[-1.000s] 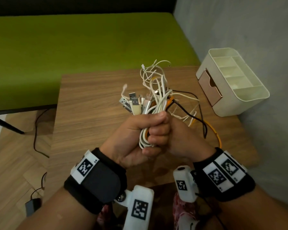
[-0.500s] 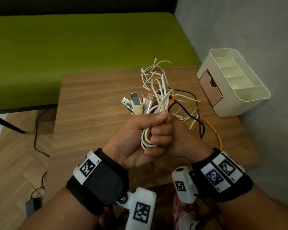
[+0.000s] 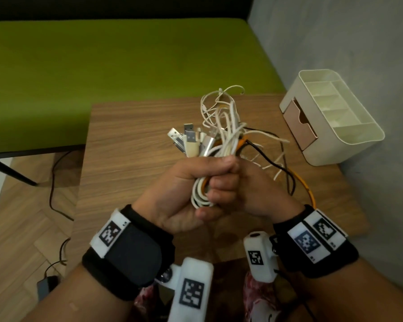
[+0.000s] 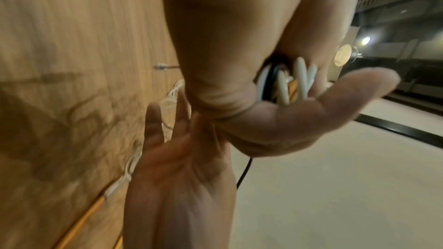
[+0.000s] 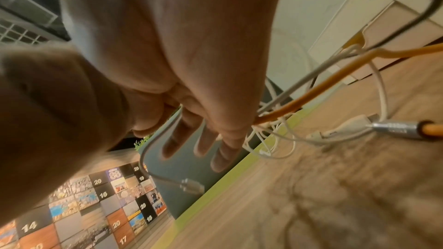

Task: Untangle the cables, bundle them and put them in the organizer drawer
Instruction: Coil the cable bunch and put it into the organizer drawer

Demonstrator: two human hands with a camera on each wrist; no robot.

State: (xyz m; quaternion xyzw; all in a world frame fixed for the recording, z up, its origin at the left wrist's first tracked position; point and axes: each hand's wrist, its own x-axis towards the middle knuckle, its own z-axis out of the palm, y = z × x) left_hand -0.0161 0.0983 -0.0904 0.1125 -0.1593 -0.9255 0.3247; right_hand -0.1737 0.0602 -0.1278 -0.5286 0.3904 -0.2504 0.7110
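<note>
**Spotter:** Where are we in the task?

**Operator:** In the bundling step, as I judge it. My left hand (image 3: 184,189) has its fingers (image 3: 221,182) wrapped tight round the cables (image 3: 219,145), held up above the tabletop (image 3: 126,145) in front of me. My right hand (image 3: 261,194) sits just behind it, touching it. In the right wrist view its fingers (image 5: 225,150) look fairly straight and spread, with an orange cable (image 5: 311,94) running past the edge of the hand. I cannot tell whether they pinch anything.

**Spotter:** Which way does the bundle point?

**Operator:** Its long axis runs roughly upright, tilted away from me. The USB plugs (image 3: 186,138) stick up out of my fist, the white loops rise above them, and a folded end pokes out below my fist. It is not tidy: a black cable (image 3: 277,166) and the orange one trail off to the right, down onto the tabletop.

**Spotter:** Next move?

**Operator:** I would gather those loose tails into the bundle, then carry it to the organizer (image 3: 335,126) at the right rear corner. Its drawer (image 3: 300,126) looks shut or nearly so, so a hand must be free to open it.
</note>
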